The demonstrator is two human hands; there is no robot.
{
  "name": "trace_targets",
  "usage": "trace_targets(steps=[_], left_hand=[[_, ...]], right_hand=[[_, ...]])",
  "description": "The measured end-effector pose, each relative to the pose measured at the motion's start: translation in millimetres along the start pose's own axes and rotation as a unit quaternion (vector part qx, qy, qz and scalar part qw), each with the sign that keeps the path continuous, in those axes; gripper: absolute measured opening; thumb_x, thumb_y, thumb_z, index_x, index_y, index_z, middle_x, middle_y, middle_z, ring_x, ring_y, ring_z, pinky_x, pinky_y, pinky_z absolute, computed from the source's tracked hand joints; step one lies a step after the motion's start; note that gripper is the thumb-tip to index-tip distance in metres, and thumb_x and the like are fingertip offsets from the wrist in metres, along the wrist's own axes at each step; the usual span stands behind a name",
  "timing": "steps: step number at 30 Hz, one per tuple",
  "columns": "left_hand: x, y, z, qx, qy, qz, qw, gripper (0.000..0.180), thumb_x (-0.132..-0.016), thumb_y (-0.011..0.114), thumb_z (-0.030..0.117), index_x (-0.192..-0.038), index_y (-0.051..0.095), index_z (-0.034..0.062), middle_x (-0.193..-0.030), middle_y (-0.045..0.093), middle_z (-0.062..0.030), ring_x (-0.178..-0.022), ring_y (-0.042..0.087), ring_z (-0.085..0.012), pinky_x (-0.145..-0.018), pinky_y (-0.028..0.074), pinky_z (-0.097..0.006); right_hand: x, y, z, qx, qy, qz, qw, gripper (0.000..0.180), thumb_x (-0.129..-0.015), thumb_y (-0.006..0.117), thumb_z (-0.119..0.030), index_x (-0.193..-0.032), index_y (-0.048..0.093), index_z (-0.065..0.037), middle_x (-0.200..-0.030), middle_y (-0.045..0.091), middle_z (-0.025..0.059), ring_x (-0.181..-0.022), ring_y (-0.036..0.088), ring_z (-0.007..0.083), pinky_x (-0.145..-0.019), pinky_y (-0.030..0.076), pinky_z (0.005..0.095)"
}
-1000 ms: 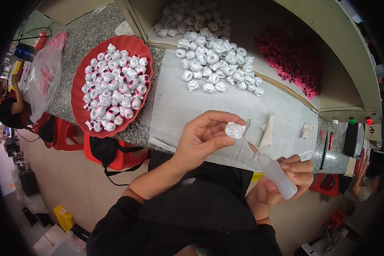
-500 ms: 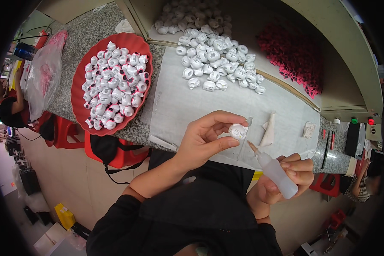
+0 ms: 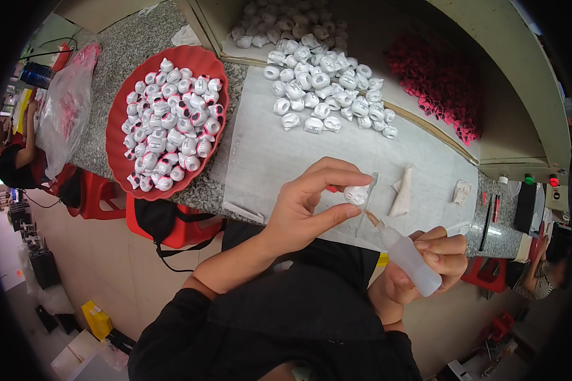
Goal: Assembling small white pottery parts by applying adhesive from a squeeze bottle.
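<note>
Pinching white piece in left hand fingers | right hand grasping squeeze bottle, nozzle just below piece

A worktop runs across the far side. On its left part stands a bowl filled with small moulded pieces; left of the bowl lies a plastic bag. Right of the bowl a sheet covers the worktop, with a heap of loose pieces at its far edge. Near the sheet's front edge, the left hand pinches one piece. Just right of it and nearer, the right hand holds a squeeze bottle, its nozzle touching that piece.
</note>
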State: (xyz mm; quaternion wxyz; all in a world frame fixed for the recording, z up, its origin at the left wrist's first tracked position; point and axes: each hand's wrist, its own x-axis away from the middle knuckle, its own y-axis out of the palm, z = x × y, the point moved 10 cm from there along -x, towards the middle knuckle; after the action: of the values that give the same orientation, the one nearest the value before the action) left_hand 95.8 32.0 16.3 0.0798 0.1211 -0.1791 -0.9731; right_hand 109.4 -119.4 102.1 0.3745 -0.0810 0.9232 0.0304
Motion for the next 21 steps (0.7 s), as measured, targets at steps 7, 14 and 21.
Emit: trace_targets(steps=[7, 14, 21], left_hand=[[-3.7, -0.4, 4.1, -0.006, 0.029, 0.003, 1.0, 0.03, -0.067, 0.054, -0.01, -0.096, 0.053, -0.0007, -0.101, 0.048, -0.0129, -0.098, 0.044, -0.0197, -0.084, 0.033, -0.032], [-6.6, -36.4, 6.7, 0.017, 0.053, 0.083, 0.995, 0.035, -0.068, 0.055, -0.007, -0.101, 0.05, 0.001, -0.101, 0.049, -0.0138, -0.094, 0.047, -0.019, -0.082, 0.036, -0.03], [-6.7, -58.6, -2.0, 0.115, 0.012, 0.151, 0.982, 0.039, -0.068, 0.055, -0.008, -0.105, 0.046, -0.0021, -0.101, 0.05, -0.0129, -0.097, 0.046, -0.016, -0.083, 0.035, -0.026]], right_hand=[[-2.0, -1.2, 4.5, -0.003, 0.011, -0.005, 1.0, 0.035, -0.059, 0.068, -0.019, -0.076, 0.041, -0.004, -0.071, 0.038, 0.0062, -0.054, 0.037, 0.0102, -0.046, 0.032, 0.0181], [-21.9, -22.0, 52.0, -0.009, 0.134, -0.015, 0.991, 0.026, -0.066, 0.061, -0.012, -0.08, 0.041, -0.003, -0.079, 0.041, 0.0087, -0.061, 0.046, 0.0145, -0.047, 0.043, 0.0222], [-80.6, 7.9, 206.0, 0.167, 0.29, -0.171, 0.927, 0.023, -0.069, 0.057, -0.003, -0.09, 0.049, -0.001, -0.08, 0.05, 0.0071, -0.074, 0.054, 0.0149, -0.051, 0.046, 0.0258]])
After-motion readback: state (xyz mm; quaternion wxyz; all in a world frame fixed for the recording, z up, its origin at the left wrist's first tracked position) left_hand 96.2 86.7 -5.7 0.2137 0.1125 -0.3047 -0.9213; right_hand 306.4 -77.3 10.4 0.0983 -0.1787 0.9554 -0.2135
